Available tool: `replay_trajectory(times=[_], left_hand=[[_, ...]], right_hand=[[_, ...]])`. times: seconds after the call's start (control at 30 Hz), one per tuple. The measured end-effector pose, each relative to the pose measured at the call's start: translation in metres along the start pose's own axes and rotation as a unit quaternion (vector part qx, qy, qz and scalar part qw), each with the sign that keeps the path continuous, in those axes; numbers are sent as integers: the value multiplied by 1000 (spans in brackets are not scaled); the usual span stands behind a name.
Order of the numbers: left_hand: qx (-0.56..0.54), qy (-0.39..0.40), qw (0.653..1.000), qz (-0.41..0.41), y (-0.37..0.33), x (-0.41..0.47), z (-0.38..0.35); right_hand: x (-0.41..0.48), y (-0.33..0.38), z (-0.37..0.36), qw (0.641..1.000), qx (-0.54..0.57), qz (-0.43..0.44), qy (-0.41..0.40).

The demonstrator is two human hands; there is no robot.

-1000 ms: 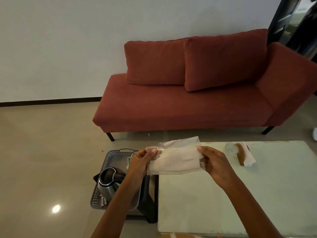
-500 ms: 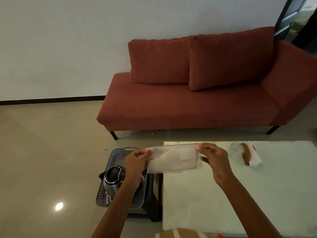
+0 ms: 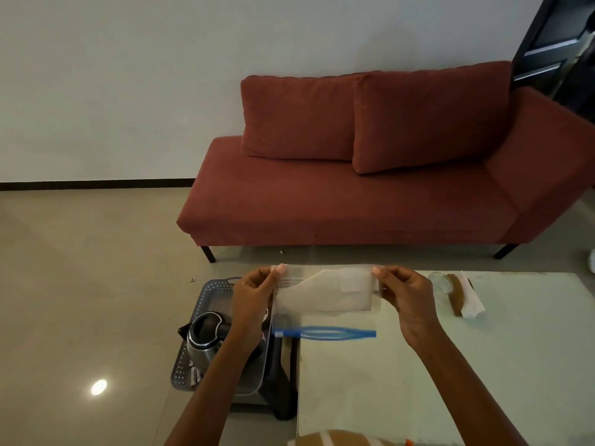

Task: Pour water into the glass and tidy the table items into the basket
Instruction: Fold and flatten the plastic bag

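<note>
Over the pale glass-topped table (image 3: 483, 365), left hand (image 3: 254, 296) and right hand (image 3: 407, 297) pinch a clear blue-zip plastic bag (image 3: 325, 300) taut, seemingly readying it for the grey perforated basket (image 3: 206, 304) alongside

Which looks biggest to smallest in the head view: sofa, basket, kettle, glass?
As they appear:
1. Sofa, though farthest away.
2. Basket, partly hidden by the left arm.
3. Kettle, standing inside the basket.
4. Glass, at the table's far edge, clearly smallest.
</note>
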State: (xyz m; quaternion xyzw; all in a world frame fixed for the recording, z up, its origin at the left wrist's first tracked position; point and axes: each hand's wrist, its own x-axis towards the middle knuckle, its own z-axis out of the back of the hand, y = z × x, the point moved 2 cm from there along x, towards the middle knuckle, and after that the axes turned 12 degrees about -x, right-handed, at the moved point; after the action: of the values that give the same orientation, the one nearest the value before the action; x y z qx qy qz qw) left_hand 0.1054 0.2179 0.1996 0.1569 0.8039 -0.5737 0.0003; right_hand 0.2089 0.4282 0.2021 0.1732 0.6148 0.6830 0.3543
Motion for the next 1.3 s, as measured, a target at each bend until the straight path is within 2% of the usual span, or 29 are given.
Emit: replay_trajectory(times=[0.23, 0.4, 0.47, 0.6, 0.77, 0.9, 1.17, 1.3], left_hand=[[-66, 145, 974, 161, 6, 2, 7], [-67, 169, 969, 170, 9, 2, 11], [-51, 152, 976, 150, 8, 2, 11], [-20, 122, 986, 115, 6, 0, 11], [13, 95, 992, 88, 5, 0, 10], [37, 94, 991, 86, 7, -2, 9], [-59, 62, 988, 129, 7, -3, 8], [-112, 121, 966, 197, 3, -6, 10]], right_hand=[[2, -2, 6, 995, 38, -47, 81], [-1, -4, 6, 971, 25, -53, 234], [-2, -5, 5, 964, 24, -41, 263], [0, -8, 7, 979, 19, -23, 199], [0, -9, 6, 971, 29, -36, 236], [1, -7, 6, 983, 15, -37, 179], [1, -11, 5, 990, 6, -46, 130], [1, -13, 8, 990, 3, -61, 128]])
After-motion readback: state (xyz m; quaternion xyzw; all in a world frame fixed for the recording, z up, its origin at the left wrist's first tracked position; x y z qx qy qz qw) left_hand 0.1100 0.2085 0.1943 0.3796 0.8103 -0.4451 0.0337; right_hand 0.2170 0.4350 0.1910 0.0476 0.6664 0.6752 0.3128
